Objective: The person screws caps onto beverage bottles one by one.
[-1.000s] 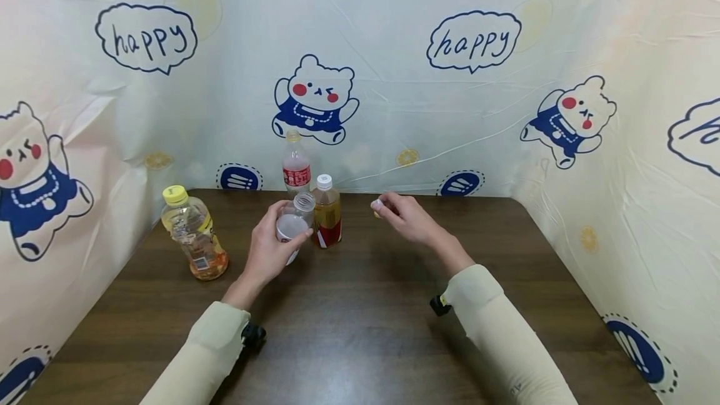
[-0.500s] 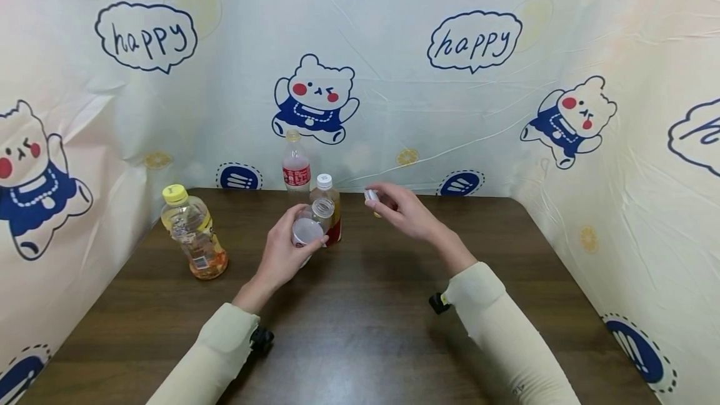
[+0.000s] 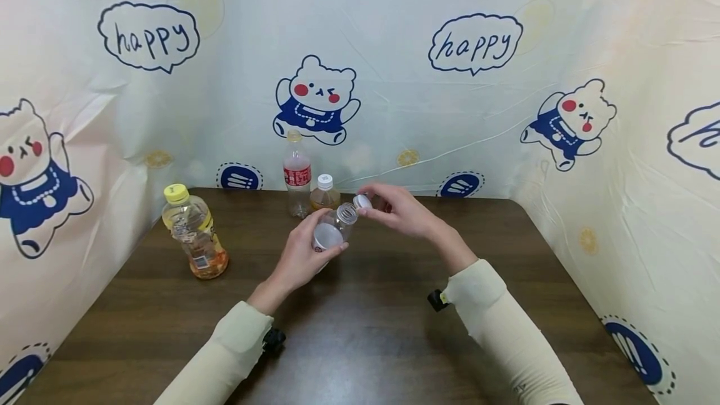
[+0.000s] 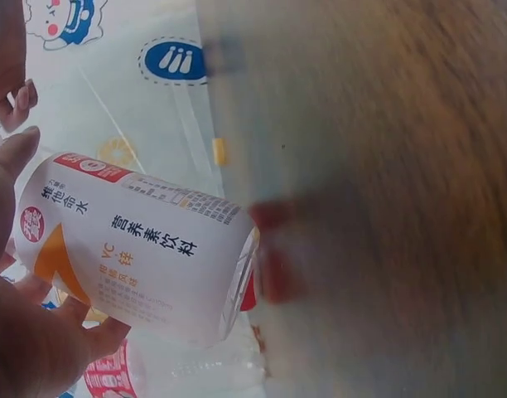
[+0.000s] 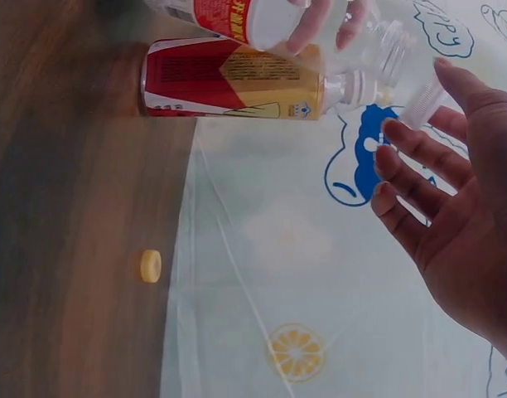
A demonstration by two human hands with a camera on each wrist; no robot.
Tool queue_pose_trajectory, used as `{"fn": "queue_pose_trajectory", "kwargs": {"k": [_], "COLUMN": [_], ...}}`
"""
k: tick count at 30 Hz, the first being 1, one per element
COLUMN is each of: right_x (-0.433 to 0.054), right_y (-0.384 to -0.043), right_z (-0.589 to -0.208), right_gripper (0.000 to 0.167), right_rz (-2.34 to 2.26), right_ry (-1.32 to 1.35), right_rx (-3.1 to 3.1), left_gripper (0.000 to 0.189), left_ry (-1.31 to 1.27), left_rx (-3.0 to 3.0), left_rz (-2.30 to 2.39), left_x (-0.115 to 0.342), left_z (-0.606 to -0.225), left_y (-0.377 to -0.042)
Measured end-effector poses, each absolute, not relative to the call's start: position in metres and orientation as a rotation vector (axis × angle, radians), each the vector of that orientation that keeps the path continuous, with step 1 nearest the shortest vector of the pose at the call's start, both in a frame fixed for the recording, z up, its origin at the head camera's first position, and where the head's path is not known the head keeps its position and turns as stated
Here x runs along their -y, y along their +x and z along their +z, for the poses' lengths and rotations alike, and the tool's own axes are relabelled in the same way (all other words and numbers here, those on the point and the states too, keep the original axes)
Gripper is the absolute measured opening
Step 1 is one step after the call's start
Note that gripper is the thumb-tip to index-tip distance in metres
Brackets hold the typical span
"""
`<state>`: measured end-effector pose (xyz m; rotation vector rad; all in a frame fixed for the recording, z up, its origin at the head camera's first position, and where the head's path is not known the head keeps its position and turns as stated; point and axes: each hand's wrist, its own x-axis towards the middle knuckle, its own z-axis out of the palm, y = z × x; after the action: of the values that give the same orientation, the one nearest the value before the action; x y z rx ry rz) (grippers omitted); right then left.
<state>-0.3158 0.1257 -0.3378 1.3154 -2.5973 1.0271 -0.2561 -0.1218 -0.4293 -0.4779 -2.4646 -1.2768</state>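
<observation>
Left hand (image 3: 300,249) has moved toward the right hand (image 3: 402,210) since the earlier frame, gripping an uncapped clear bottle (image 3: 330,233); right hand pinches a white cap (image 3: 363,202) just beside its mouth. Beyond stand a white-capped bottle (image 3: 324,196) and a red-labelled bottle (image 3: 297,177).

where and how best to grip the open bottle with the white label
Probably round the broad, roughly cylindrical labelled body of the bottle, from the person's left, as the left hand holds it. The neck tilts right, uncapped, toward the white cap in the right hand, so best leave that side free.
</observation>
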Motion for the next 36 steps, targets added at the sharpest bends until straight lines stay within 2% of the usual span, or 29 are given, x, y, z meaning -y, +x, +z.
{"fn": "queue_pose_trajectory", "kwargs": {"k": [16,24,32,36], "right_x": [-0.119,-0.119,-0.115,-0.112], "right_y": [-0.310,-0.308,-0.310,-0.309], "right_z": [-0.324,-0.319,-0.320,-0.322], "right_gripper": [0.041,0.040,0.028,0.032], "right_rz": [0.911,0.856,0.847,0.799], "right_ry": [1.439,1.411,1.405,1.316], "right_rx": [2.750,2.825,2.751,2.761], "left_gripper": [0.072,0.072,0.071,0.071], "left_ry": [-0.518,-0.530,-0.531,-0.541], "left_rx": [2.494,2.503,2.516,2.519], "left_rz": [-1.286,-1.299,-1.312,-1.312], "left_x": [0.113,0.113,0.111,0.111], "left_z": [-0.431,-0.432,-0.432,-0.432], "left_y": [-0.255,-0.256,-0.255,-0.255]}}
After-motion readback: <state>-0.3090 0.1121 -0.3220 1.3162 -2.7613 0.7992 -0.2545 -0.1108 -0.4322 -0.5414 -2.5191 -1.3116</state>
